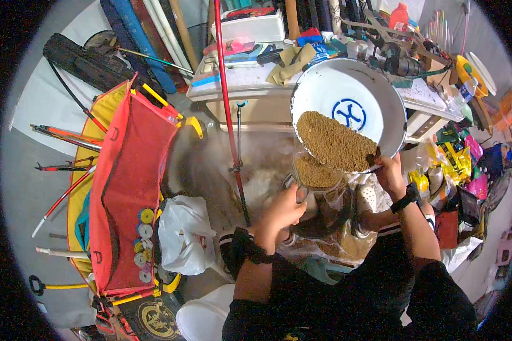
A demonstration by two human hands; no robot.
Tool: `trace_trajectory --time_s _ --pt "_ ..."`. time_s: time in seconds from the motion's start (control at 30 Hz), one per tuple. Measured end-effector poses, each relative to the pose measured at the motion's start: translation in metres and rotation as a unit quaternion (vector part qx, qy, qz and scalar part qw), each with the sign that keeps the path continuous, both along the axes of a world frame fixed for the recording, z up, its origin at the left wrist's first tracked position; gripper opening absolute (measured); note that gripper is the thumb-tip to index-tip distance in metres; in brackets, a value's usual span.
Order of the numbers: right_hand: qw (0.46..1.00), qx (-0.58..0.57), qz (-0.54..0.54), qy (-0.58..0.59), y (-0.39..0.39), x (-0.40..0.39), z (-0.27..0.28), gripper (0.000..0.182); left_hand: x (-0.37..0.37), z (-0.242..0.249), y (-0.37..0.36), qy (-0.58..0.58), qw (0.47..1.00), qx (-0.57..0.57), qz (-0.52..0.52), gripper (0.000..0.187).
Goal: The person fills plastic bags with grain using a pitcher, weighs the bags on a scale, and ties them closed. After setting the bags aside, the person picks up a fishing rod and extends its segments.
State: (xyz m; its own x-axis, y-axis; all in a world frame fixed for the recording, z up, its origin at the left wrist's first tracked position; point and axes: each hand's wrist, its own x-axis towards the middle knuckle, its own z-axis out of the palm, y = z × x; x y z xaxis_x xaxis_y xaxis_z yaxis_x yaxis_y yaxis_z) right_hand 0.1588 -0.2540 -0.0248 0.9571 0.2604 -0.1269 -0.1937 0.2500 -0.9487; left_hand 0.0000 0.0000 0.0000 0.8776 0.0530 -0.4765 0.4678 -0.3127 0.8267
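My right hand (389, 176) grips the lower right rim of a white enamel basin (375, 94) with a dark edge and a blue emblem inside. The basin is tilted, and brown granules (335, 142) are heaped along its lower side. Below that side, my left hand (287, 207) is closed around the handle of a clear scoop (323, 188) filled with similar granules. The scoop's mouth sits right under the basin's edge. A clear plastic bag (352, 233) with brown material lies beneath, between the feet.
On the left stands a red bag (133, 170) on a yellow frame, beside a white plastic bag (185, 233). A red pole (224, 91) rises ahead. Behind the basin, a cluttered white table (256, 77) spans the view. Colourful packets (455, 162) pile up at right; a white bucket (207, 312) is below.
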Motion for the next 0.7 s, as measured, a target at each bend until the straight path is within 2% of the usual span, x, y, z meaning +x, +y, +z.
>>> trace_trajectory --time_s 0.1,0.2,0.27,0.4,0.7 --pt "0.997 0.058 -0.037 0.026 0.007 -0.006 0.011 0.044 0.001 -0.002 0.000 0.001 1.000 0.014 -0.003 0.027" --pt "0.997 0.051 -0.046 0.029 0.004 -0.004 0.002 0.041 -0.001 -0.007 0.002 -0.014 0.999 0.033 -0.006 0.026" --pt "0.999 0.008 -0.048 0.022 -0.002 0.001 -0.005 0.040 0.002 -0.004 0.001 -0.004 0.999 0.035 -0.007 0.025" --pt "0.999 -0.023 -0.039 -0.008 0.002 -0.005 0.005 0.039 0.000 -0.003 -0.002 -0.002 1.000 0.016 0.004 0.025" --pt "0.996 0.071 -0.059 0.015 0.008 -0.007 0.006 0.038 0.001 -0.001 -0.001 -0.002 0.999 0.040 -0.017 0.025"
